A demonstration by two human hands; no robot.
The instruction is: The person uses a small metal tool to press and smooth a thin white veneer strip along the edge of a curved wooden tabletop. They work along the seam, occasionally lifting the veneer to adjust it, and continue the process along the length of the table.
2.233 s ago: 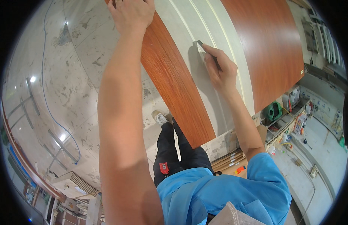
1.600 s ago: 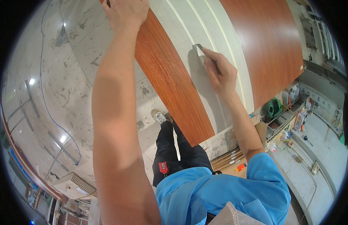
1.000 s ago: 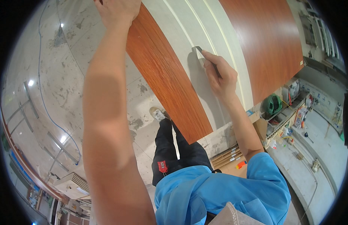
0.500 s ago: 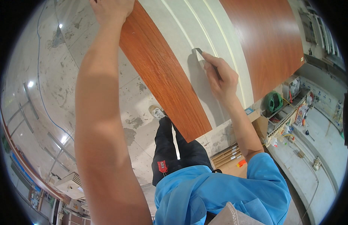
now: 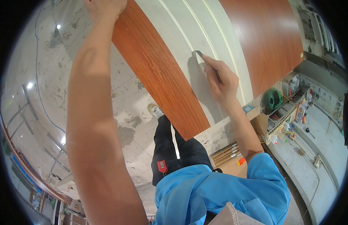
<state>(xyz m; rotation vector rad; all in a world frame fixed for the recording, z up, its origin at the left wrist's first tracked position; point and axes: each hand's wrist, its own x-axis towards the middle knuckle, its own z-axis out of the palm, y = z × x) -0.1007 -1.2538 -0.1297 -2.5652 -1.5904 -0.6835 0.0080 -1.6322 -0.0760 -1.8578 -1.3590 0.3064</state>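
Note:
At the top left, my left hand [image 5: 106, 8] is closed at the outer edge of a long red-brown wood-grain strip [image 5: 159, 67]; its fingertips are partly cut off by the picture's top. My right hand [image 5: 223, 79] grips a slim dark hand tool [image 5: 199, 53]; its kind is not clear. The tool's tip meets a grey panel face [image 5: 181, 37] where a pale lengthwise line [image 5: 177, 25] ends. Two more pale lines run along the grey face to the right. Beyond them lies a wider, glossy wood-grain board [image 5: 271, 41].
To the right stands a bench [image 5: 324, 123] with tools and cables. A green round item [image 5: 273, 98] and a cardboard box [image 5: 260, 125] sit near the boards' right corner. Several rolls or tubes [image 5: 227, 153] lie below. A blue cable [image 5: 38, 75] crosses the stained floor at left.
My left hand and forearm have shifted left, and the wood-grain strip's outer edge has moved left with them. My right hand and the tool have come very slightly nearer to me.

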